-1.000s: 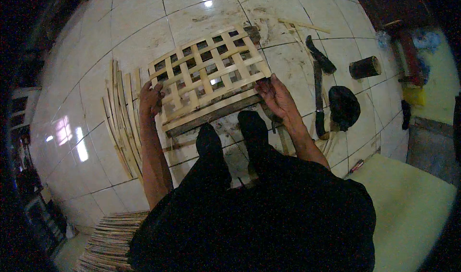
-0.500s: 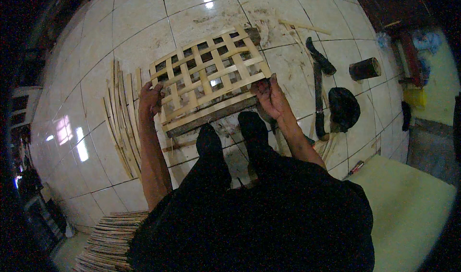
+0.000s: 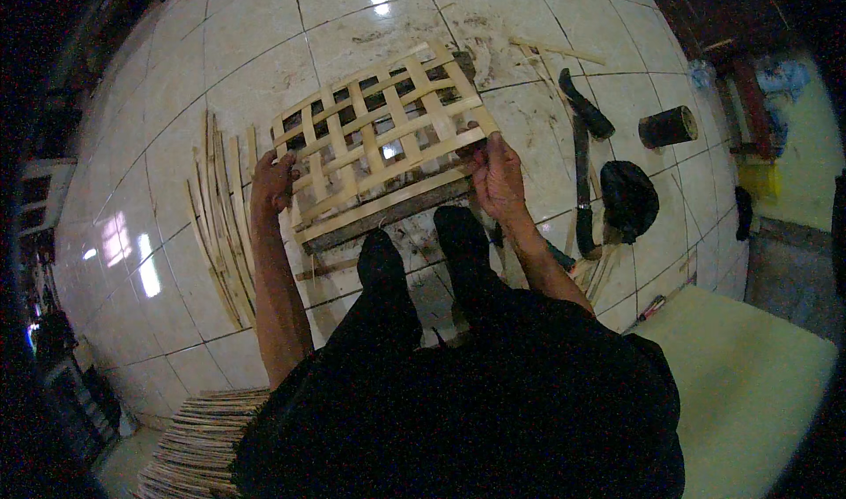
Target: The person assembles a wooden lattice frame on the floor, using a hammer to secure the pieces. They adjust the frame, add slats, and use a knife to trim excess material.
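A woven lattice of pale bamboo strips [image 3: 379, 138] lies tilted over the white tiled floor [image 3: 176, 103], its near edge resting on a dark wooden bar [image 3: 388, 220]. My left hand [image 3: 273, 182] grips the lattice's left edge. My right hand [image 3: 495, 175] pinches a strip at its right near corner. My legs in dark trousers [image 3: 414, 270] reach forward under the lattice's near edge.
Loose bamboo strips [image 3: 220, 217] lie fanned out to the left. A long knife [image 3: 582, 191], a dark cloth bundle [image 3: 627, 199] and a short dark cylinder [image 3: 667, 126] sit to the right. A stack of strips [image 3: 198, 442] is at the lower left; a pale mat [image 3: 749, 393] at the lower right.
My right hand has slid a little along the lattice's near right corner, and the lattice has tipped slightly. My left hand has stayed on the left edge.
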Demonstrator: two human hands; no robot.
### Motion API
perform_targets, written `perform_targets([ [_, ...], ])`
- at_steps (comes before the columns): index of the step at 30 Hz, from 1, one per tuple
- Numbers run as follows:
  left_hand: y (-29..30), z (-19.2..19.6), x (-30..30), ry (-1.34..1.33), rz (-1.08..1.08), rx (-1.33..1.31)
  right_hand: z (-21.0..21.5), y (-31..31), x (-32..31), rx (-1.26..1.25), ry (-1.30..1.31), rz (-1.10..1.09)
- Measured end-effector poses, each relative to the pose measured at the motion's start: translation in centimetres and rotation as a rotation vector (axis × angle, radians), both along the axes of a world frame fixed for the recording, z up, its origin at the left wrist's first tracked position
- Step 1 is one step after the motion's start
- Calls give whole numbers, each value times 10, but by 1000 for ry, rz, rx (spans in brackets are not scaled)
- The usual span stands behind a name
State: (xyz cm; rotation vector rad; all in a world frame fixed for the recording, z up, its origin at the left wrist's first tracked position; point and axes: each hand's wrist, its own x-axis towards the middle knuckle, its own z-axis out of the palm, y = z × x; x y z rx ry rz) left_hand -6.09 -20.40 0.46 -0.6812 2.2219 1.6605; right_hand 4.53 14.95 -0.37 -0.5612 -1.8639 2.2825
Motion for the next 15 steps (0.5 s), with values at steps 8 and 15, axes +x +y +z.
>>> perform_targets([
  [8, 3, 7, -5, -33, -91, -74, 36, -11, -1, -317, 60, -39],
  [15, -15, -33, -8, 63, 12, 92, 23, -7, -3, -270, -22, -45],
])
